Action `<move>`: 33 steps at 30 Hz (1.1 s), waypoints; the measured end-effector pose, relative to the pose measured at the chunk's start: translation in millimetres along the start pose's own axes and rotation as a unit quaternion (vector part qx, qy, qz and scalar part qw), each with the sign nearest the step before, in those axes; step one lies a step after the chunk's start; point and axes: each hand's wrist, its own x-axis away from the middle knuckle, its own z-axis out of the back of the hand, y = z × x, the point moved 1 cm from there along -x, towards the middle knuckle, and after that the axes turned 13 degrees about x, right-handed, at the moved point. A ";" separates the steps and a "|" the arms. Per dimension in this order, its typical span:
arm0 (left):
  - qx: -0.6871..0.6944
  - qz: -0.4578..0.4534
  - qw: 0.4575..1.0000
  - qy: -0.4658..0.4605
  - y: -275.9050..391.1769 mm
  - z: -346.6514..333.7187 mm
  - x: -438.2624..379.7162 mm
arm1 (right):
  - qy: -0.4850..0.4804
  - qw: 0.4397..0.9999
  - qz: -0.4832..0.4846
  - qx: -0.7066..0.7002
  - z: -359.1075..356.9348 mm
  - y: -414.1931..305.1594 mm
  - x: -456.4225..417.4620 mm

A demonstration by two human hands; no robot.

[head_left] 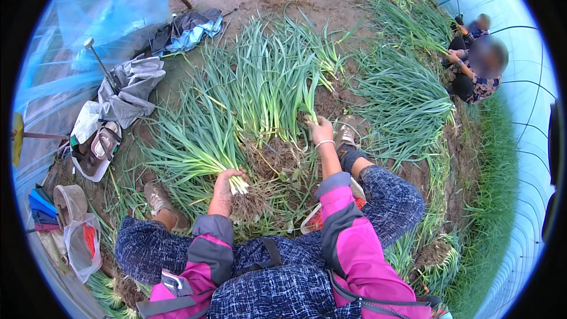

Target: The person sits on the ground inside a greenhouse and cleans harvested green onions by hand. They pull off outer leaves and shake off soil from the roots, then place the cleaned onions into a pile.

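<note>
My left hand [227, 184] is closed around a bunch of long green leafy stalks, likely Chinese chives [212, 159]; their pale stem ends and brown roots [250, 201] stick out to its right. Farther forward and to the right, my right hand [321, 130] grips a few more green stalks [310, 102] by their lower ends, beside my shoe. Between and beyond both hands stands a broad pile of the same plants [266, 79], with tangled roots and soil [277, 157] at its near edge.
Two people [485, 60] sit at the right by another plant pile [403, 93]. At left lie a grey sheet [128, 91], an open bag [91, 119], a bucket [71, 204] and a plastic bag [82, 248]. Root bundles [432, 252] lie lower right. Blue plastic sheeting [527, 141] encloses the ground.
</note>
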 end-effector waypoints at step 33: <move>0.085 -0.161 0.982 -0.054 38.7 -9.0 76.6 | -0.117 0.975 0.082 0.173 23.2 3.3 214.3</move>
